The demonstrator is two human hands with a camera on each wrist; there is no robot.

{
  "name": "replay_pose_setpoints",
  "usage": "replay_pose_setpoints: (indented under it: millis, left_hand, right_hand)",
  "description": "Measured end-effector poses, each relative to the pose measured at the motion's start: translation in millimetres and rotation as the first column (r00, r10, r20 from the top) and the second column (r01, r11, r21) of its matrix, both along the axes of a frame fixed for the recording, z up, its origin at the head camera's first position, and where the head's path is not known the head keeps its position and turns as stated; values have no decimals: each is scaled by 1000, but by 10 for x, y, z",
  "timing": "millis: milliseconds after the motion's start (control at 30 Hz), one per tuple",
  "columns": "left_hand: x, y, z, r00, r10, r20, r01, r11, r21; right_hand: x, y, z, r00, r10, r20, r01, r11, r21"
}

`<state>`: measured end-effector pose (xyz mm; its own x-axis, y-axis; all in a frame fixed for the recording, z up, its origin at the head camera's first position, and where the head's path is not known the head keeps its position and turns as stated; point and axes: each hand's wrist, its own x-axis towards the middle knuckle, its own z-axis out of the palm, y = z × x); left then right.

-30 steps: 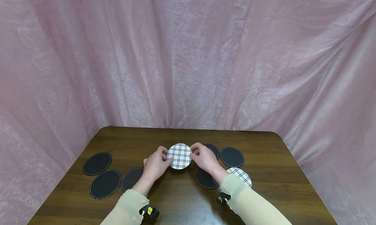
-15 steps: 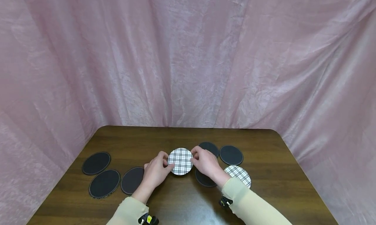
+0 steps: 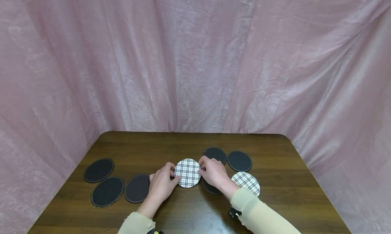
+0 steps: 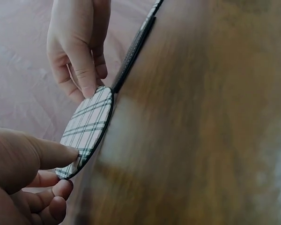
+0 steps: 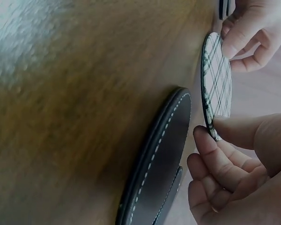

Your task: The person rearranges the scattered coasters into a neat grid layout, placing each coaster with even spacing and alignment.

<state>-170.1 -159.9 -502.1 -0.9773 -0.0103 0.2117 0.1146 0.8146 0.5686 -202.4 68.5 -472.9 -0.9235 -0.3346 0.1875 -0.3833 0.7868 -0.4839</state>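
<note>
Left hand (image 3: 162, 183) and right hand (image 3: 213, 173) pinch one checked disc (image 3: 187, 173)

Both hands grip this disc at opposite sides of its rim, thumbs on the checked face and fingertips below. It seems lifted above the bench (image 3: 189, 215), but whether its rim touches the wood I cannot tell. Compared with one second ago, disc and hands have come toward the near side, while the other discs appear to lie as before. By my judgement, it is being carried and is not yet released.

Nearer than the held disc, bare wood shows, so moving room seems widest there. To its left and slightly nearer lie an outer dark disc (image 3: 107, 192) and an inner dark disc (image 3: 137, 189), the latter partly hidden by the left hand. Just right of it, a covered dark disc (image 3: 210, 187) shows partly behind the right hand; further right is a second checked disc (image 3: 246, 183). These edges leave less room sideways. Roughly level, far left, is a lone dark disc (image 3: 98, 170). Beyond it to the right, a right-end dark disc (image 3: 239, 161) neighbours a farthest dark disc (image 3: 215, 154). Behind everything hangs a pink curtain (image 3: 195, 57).
</note>
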Motion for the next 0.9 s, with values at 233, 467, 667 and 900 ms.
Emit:
replay_pose_setpoints:
  millis: [233,467,667,900]
  left_hand:
    - [33,-18,-8,1000,11,-4,-12,999,-47]
    - [67,-12,-22,1000,5,-5,-6,998,-61]
    - [79,28,-31,1000,6,-6,-6,992,-128]
    - [83,36,-29,1000,3,-19,-6,985,-171]
  right_hand:
    - [-17,-32,-56,999,11,45,-12,1000,8]
    - [-15,-28,-73,998,14,54,-16,1000,23]
    - [-12,-19,-96,999,22,31,-23,999,47]
    - [40,7,-69,999,31,-13,-30,996,85]
